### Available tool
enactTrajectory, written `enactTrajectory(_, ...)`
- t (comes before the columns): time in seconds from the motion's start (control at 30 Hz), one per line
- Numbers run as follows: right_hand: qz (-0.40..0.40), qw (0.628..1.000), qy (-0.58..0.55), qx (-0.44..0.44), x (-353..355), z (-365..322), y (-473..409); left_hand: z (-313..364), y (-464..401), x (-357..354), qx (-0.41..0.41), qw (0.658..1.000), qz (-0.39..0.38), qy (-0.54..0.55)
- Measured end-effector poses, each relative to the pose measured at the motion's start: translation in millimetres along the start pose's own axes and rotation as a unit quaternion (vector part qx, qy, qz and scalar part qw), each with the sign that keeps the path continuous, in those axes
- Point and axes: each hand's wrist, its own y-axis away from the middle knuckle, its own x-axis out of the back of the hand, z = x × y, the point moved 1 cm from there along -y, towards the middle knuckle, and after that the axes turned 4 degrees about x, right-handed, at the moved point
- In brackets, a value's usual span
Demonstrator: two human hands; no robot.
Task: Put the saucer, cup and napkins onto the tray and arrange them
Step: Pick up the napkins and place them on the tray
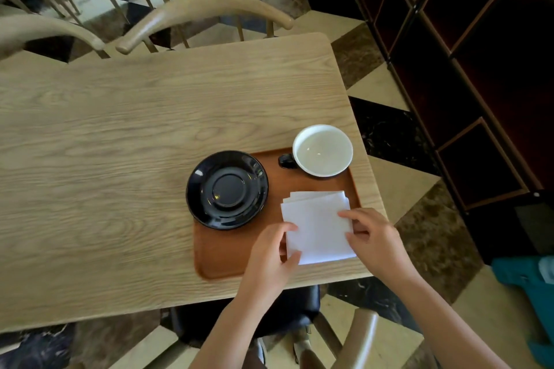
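Both hands pinch the white napkins on the tray, left hand at their left edge, right hand at their right, saucer beyond-left, cup beyond.

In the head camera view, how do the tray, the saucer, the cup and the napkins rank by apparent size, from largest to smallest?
1. tray
2. saucer
3. napkins, close to the saucer; hands cover part, so this is unsure
4. cup
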Motion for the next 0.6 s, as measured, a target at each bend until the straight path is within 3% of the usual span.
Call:
enactTrajectory(0.23,0.018,0.981,0.189,0.037,-8,-1,0,1,-1,-13,-0.051,0.985,0.024,-0.165)
enactTrajectory(0.33,0.031,0.934,0.337,0.118,-8,-4,6,2,3,-16,-0.118,0.965,0.031,-0.231)
enactTrajectory(0.47,-0.065,0.895,0.411,0.160,-10,2,5,-4,3,-17,-0.142,0.948,-0.004,-0.286)
enactTrajectory(0.6,-0.130,0.869,0.456,0.142,-8,6,5,-10,6,-16,-0.127,0.928,-0.044,-0.347)
